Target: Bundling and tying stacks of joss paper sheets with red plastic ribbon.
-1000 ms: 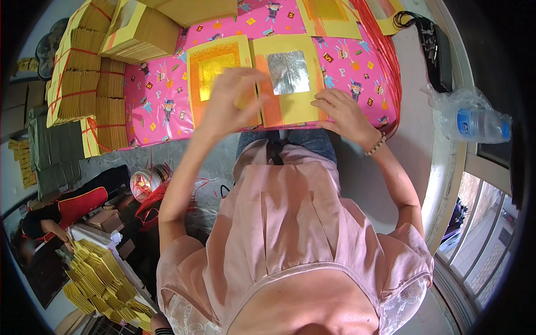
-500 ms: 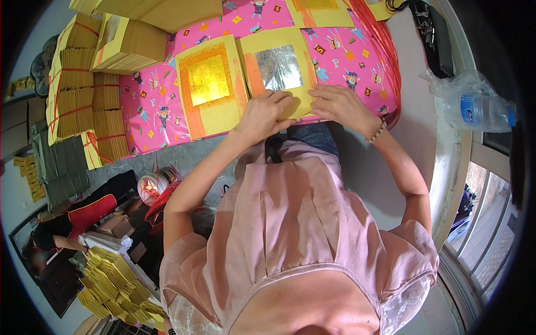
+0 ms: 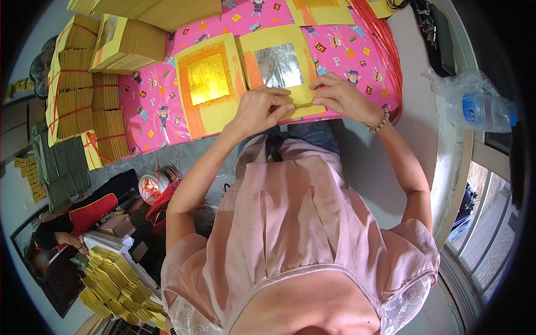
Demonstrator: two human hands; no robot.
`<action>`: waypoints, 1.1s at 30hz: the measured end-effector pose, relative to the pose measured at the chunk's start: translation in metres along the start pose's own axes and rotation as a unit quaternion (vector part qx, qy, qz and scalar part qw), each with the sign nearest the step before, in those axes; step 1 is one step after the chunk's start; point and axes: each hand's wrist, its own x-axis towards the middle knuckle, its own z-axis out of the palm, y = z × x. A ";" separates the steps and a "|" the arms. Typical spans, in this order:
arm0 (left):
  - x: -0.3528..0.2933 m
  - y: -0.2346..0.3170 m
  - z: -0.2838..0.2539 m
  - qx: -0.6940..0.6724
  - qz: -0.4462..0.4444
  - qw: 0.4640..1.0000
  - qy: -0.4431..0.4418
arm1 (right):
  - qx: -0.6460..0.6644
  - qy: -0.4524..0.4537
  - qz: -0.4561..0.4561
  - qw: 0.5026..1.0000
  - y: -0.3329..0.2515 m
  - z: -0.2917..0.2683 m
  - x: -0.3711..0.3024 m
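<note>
On the pink patterned table cover lies a yellow sheet of paper with a silver foil square (image 3: 279, 66), an orange band along its left side. Its near edge is curled up into a narrow fold (image 3: 303, 105). My left hand (image 3: 262, 109) pinches the fold at its left end, thumb toward me. At the right end, my right hand (image 3: 341, 100) has thumb and fingertips closed on the same edge; a bead bracelet circles that wrist. Left of this sheet lies another yellow sheet with a gold foil square (image 3: 209, 79) bordered in orange, touched by neither hand.
Bundles of folded yellow paper (image 3: 75, 84) tied with red string stand at the left, beside a loose stack (image 3: 131, 47). Red strings (image 3: 382, 61) hang along the table's right side. A plastic bottle (image 3: 474, 109) lies farther right. Lower left, another person's hand (image 3: 70, 240) is near more yellow bundles.
The sheet's near edge has risen into a fold between my hands. My right fingers, flatter before, have bent into a pinch, and my left thumb has come onto the edge.
</note>
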 end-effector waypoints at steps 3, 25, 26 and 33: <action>0.004 -0.002 -0.003 -0.001 0.003 1.000 -0.012 | 0.009 -0.007 -0.001 1.000 0.003 -0.001 0.003; 0.011 -0.009 -0.001 -0.028 -0.008 0.999 -0.014 | 0.013 -0.041 -0.023 0.999 -0.008 -0.011 0.000; 0.011 -0.008 -0.001 -0.025 -0.011 0.999 -0.020 | 0.012 -0.050 -0.007 0.999 -0.009 -0.011 0.000; 0.006 -0.002 -0.004 0.017 0.028 0.999 -0.027 | 0.011 -0.056 -0.007 0.998 -0.002 -0.012 0.003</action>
